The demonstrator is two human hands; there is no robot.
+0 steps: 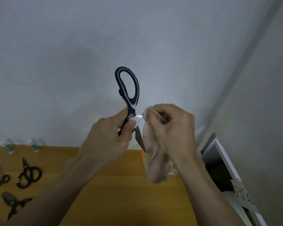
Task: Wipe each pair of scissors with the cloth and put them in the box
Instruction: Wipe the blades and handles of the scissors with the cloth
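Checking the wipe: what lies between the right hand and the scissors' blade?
In the head view, the pale cloth lies bunched between the right hand and the blade of the black-handled scissors.

A left hand (pixel 108 136) holds opened black-handled scissors (pixel 129 101) aloft at the pivot while the right hand (pixel 171 128) grips a pale cloth (pixel 155 165) around one blade, above a wooden table (pixel 121 193).
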